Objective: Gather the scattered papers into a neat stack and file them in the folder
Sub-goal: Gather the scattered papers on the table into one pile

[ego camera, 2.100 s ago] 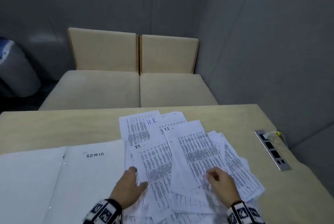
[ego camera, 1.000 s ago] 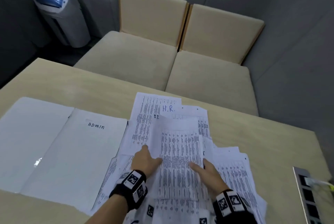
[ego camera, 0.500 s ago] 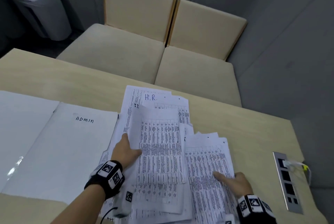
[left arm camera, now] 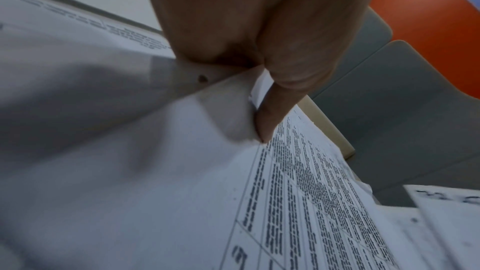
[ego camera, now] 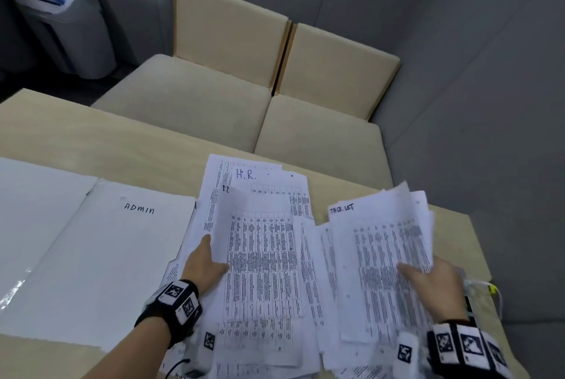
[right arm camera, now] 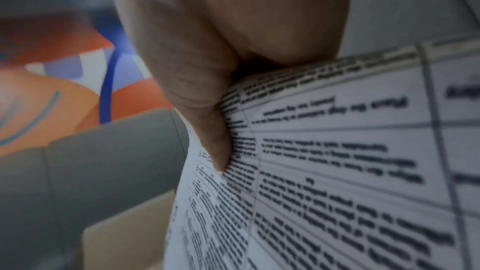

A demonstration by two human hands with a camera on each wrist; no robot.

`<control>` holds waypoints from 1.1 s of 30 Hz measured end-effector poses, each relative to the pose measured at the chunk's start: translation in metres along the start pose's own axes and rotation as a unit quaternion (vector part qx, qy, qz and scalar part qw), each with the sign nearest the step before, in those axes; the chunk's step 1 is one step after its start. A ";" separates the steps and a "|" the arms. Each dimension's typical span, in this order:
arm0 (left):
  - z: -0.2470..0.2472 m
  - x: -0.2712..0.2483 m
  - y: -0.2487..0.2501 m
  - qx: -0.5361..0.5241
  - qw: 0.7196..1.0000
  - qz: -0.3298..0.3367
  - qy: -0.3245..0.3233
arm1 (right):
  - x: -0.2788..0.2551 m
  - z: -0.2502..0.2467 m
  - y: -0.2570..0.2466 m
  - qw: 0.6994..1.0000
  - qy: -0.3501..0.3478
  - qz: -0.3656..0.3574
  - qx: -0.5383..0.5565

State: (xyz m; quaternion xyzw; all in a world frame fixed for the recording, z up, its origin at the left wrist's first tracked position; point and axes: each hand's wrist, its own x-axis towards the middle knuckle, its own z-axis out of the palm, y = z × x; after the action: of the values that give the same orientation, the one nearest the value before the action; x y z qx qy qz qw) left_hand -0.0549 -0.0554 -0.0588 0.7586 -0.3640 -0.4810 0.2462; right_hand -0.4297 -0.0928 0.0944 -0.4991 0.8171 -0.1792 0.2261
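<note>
Head view: the papers (ego camera: 263, 268) lie in a loose spread on the near middle of the wooden table (ego camera: 76, 134), just right of the open white folder (ego camera: 91, 256), whose right leaf is marked ADMIN. The left hand (ego camera: 203, 265) grips the left edge of a printed sheet on top of the spread, thumb on the face of the page. The right hand (ego camera: 434, 283) holds a sheaf of papers (ego camera: 382, 256) by its right edge, lifted and tilted off the table, with a heading handwritten at its top. A sheet marked H.R. (ego camera: 260, 176) lies at the far end of the spread. A grey bin (ego camera: 61, 20) stands on the floor beyond the table's left corner, and a beige bench (ego camera: 244, 97) sits behind the table.

Left wrist view: the thumb (left arm camera: 275, 110) presses on the printed page (left arm camera: 298, 202), pinching it against fingers hidden beneath.

Right wrist view: the thumb (right arm camera: 207, 130) clamps the curved, blurred sheaf; the other fingers are hidden behind it.
</note>
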 end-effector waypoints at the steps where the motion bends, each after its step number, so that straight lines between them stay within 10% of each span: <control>1: 0.000 0.002 -0.003 -0.011 1.000 -0.004 -0.008 | -0.001 -0.016 -0.008 1.000 0.015 -0.010 0.013; 9: -0.007 -0.007 -0.002 -0.126 0.990 -0.002 -0.061 | -0.028 -0.088 -0.084 0.962 -0.019 -0.074 0.263; 18: -0.017 -0.021 0.014 -0.337 0.939 -0.019 -0.072 | -0.015 0.070 -0.075 0.933 -0.208 0.027 0.292; 26: -0.041 -0.010 -0.002 -0.011 0.998 0.039 0.047 | -0.008 0.140 -0.032 0.963 -0.218 0.061 0.148; 33: -0.059 -0.022 0.003 0.223 0.971 0.000 -0.091 | 0.005 0.147 -0.040 0.970 -0.231 0.014 0.072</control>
State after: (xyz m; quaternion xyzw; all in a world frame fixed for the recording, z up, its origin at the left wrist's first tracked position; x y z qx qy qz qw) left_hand -0.0077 -0.0387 -0.0200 0.7475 -0.4830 -0.4544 0.0371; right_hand -0.3215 -0.1249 -0.0080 -0.4974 0.7348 -0.1144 0.4467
